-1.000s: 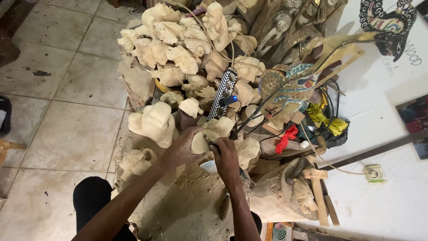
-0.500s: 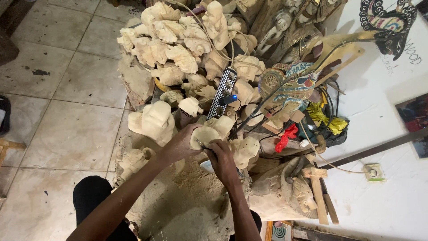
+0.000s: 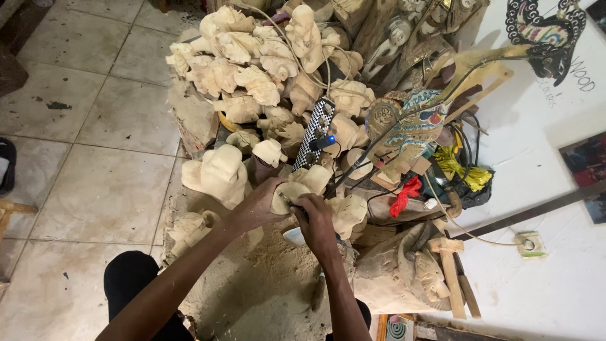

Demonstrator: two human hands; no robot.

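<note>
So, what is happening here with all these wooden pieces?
A person sits on the floor before a big pile of pale wood carvings. The left hand holds a small pale carving, and the right hand presses against it from the other side; whether it grips a tool is hard to tell. Sawdust covers the ground below. A wooden mallet lies to the right, untouched.

I am in a woodcarving workshop. A heap of pale unfinished carved figures [image 3: 252, 69] fills the space in front of me. Sawdust [image 3: 265, 284] covers the work surface, a wooden mallet [image 3: 449, 271] lies to one side, and a painted puppet figure [image 3: 413, 126] leans among the carvings above a tiled floor [image 3: 95, 126].
</note>
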